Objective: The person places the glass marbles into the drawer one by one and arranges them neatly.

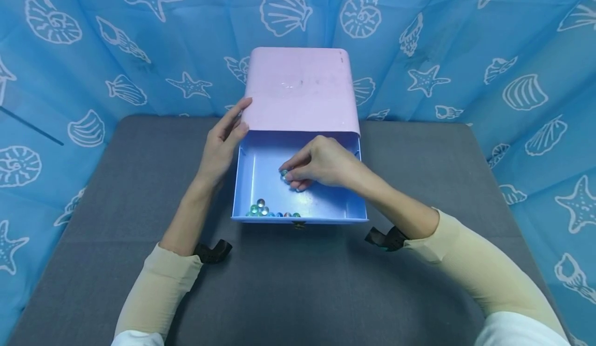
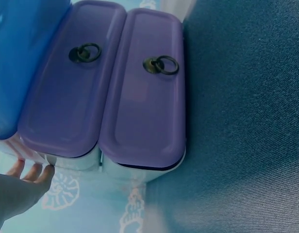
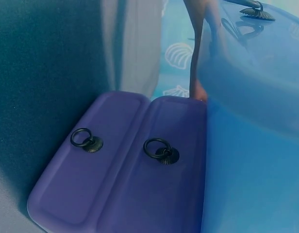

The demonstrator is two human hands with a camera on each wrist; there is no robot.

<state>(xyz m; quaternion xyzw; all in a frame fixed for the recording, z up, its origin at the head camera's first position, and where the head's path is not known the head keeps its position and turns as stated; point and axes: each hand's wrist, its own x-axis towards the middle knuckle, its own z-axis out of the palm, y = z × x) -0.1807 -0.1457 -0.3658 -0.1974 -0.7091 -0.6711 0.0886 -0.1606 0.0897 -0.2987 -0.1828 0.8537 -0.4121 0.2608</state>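
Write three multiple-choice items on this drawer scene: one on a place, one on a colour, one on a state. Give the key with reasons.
1. Where does the loose heap of marbles lie in the drawer?
A. at the front wall, left of the middle
B. at the back right corner
C. outside it, on the table

2. What colour is the top of the cabinet?
A. green
B. pink
C. black

3. What is the right hand doing?
A. lying flat on the table
B. gripping the cabinet top
C. pinching a marble over the drawer floor

Key: 1 A, the heap sits against the near wall toward the left. 2 B, the top is pale pink. 3 C, its fingertips close on a marble, while the left hand rests at the cabinet's left edge.
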